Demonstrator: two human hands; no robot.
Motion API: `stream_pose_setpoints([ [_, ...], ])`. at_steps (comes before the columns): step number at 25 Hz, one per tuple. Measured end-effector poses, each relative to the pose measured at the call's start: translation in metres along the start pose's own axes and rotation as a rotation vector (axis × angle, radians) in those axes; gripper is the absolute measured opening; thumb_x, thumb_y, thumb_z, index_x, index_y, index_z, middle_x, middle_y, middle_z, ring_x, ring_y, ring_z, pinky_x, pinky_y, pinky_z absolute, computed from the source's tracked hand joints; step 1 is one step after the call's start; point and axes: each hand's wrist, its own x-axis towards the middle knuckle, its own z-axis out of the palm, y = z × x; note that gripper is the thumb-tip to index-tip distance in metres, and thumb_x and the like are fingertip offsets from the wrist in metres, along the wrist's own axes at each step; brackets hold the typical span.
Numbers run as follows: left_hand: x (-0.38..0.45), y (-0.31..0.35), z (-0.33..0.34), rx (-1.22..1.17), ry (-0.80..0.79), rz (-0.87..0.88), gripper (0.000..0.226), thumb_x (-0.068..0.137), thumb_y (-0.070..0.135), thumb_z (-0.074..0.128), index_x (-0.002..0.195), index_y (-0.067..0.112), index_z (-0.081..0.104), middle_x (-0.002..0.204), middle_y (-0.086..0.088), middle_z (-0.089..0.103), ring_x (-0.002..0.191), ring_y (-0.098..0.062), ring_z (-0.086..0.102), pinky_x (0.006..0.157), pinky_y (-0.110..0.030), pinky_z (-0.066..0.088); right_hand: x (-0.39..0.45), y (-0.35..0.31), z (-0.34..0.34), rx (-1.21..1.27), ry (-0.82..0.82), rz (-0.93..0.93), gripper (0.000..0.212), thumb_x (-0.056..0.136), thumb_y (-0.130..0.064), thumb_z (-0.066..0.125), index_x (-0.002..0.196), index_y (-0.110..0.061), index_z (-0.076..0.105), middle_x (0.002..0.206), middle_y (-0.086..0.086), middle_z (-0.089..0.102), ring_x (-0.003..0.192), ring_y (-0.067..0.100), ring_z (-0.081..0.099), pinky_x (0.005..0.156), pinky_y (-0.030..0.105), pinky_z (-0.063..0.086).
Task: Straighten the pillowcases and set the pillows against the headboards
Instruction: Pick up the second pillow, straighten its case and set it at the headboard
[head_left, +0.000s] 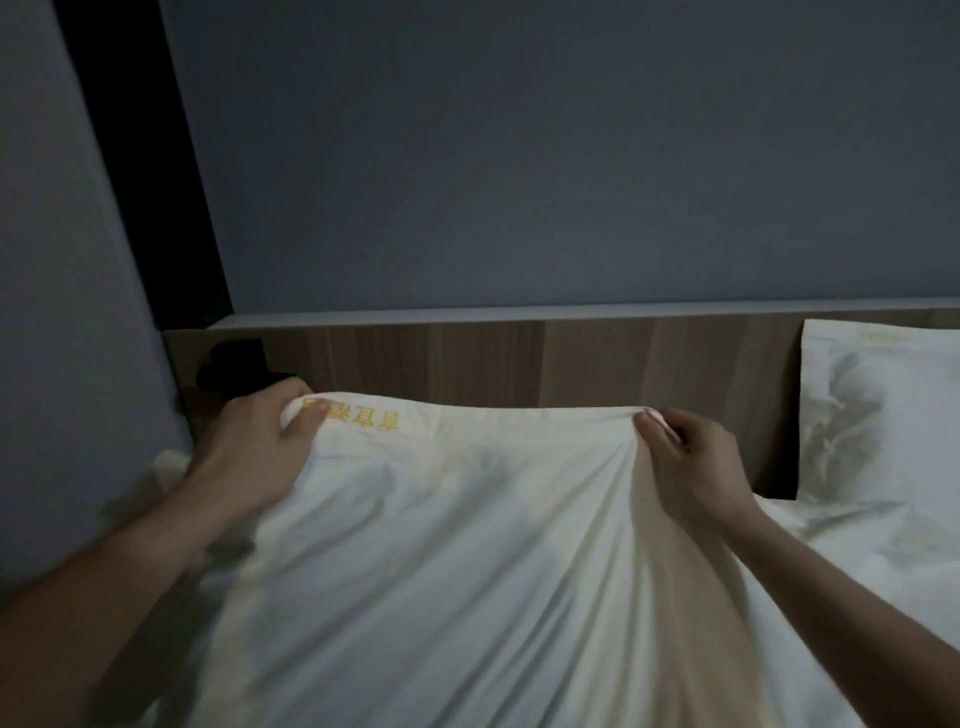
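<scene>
A white pillowcase (467, 545) with yellow embroidered characters near its far left corner fills the lower middle of the view, stretched taut with folds running toward me. My left hand (254, 447) pinches its far left corner, thumb on top by the lettering. Along the same far edge, further right, my right hand (685, 457) grips the cloth. That edge is held up in front of the wooden headboard (571, 358). A second white pillow (878, 410) stands upright against the headboard at the far right.
A grey wall (519, 156) rises behind the headboard, which has a narrow ledge on top. A grey panel (57, 312) stands at the left, with a dark gap beside it. A dark object (234, 364) sits by the headboard's left end. White bedding (857, 561) lies at right.
</scene>
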Motion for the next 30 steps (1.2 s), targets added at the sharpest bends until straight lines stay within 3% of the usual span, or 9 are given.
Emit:
stream_pose_setpoints([
  [6,0.035,-0.009,0.029,0.033,-0.137,-0.052,0.032,0.097,0.041,0.062,0.074,0.020,0.060,0.073,0.002,0.068,0.078,-0.025,0.067,0.072,-0.041,0.056,0.065,0.019,-0.001,-0.180,-0.046,-0.052,0.052,0.100,-0.046,0.060,0.063,-0.010,0.056,0.055,0.001,0.058,0.061,0.022,0.060,0.059,0.038,0.046],
  [11,0.056,-0.006,0.052,0.206,-0.189,-0.005,0.023,0.100,0.042,0.057,0.082,0.030,0.061,0.084,0.001,0.071,0.083,-0.027,0.068,0.069,-0.035,0.051,0.088,0.046,0.027,-0.232,-0.091,0.005,0.053,0.100,-0.047,0.060,0.059,-0.015,0.057,0.057,0.000,0.061,0.064,0.028,0.062,0.059,0.038,0.043],
  [17,0.103,0.002,0.064,0.349,-0.092,0.018,0.013,0.099,0.040,0.059,0.098,0.028,0.065,0.101,-0.004,0.075,0.096,-0.033,0.070,0.075,-0.035,0.050,0.143,0.029,0.041,-0.361,-0.062,-0.042,0.056,0.100,-0.046,0.061,0.053,-0.021,0.043,0.053,-0.006,0.050,0.067,0.031,0.051,0.073,0.040,0.034],
  [20,0.120,0.004,0.072,0.335,-0.060,0.006,0.012,0.097,0.039,0.063,0.097,0.027,0.066,0.102,-0.003,0.076,0.098,-0.033,0.069,0.077,-0.035,0.050,0.161,0.033,0.044,-0.390,-0.031,-0.029,0.048,0.101,-0.049,0.057,0.061,-0.023,0.056,0.062,-0.006,0.059,0.074,0.030,0.056,0.083,0.042,0.036],
  [23,0.128,0.001,0.084,0.382,-0.081,-0.010,0.016,0.093,0.043,0.069,0.096,0.027,0.068,0.100,0.002,0.076,0.099,-0.028,0.070,0.076,-0.033,0.047,0.160,0.051,0.050,-0.441,-0.051,0.038,0.041,0.101,-0.054,0.054,0.076,-0.025,0.070,0.082,0.000,0.074,0.094,0.032,0.067,0.093,0.044,0.039],
  [25,0.132,-0.002,0.094,0.467,-0.120,0.040,0.016,0.094,0.044,0.067,0.095,0.028,0.067,0.100,0.002,0.076,0.099,-0.025,0.070,0.078,-0.034,0.040,0.157,0.057,0.051,-0.507,-0.071,0.073,0.037,0.100,-0.054,0.055,0.080,-0.029,0.073,0.089,0.003,0.076,0.103,0.032,0.068,0.094,0.043,0.037],
  [28,0.149,-0.002,0.098,0.497,-0.049,0.114,0.015,0.095,0.044,0.065,0.097,0.030,0.070,0.097,0.001,0.073,0.101,-0.023,0.064,0.088,-0.037,0.038,0.160,0.051,0.043,-0.542,-0.033,0.036,0.039,0.100,-0.052,0.056,0.068,-0.032,0.064,0.082,0.004,0.072,0.106,0.035,0.065,0.091,0.042,0.036],
  [30,0.159,-0.003,0.098,0.465,0.019,0.100,0.016,0.094,0.044,0.067,0.097,0.029,0.074,0.096,0.000,0.072,0.104,-0.024,0.060,0.092,-0.038,0.037,0.163,0.047,0.043,-0.496,0.032,0.039,0.037,0.099,-0.051,0.060,0.078,-0.026,0.075,0.086,0.010,0.076,0.102,0.038,0.066,0.087,0.042,0.039],
])
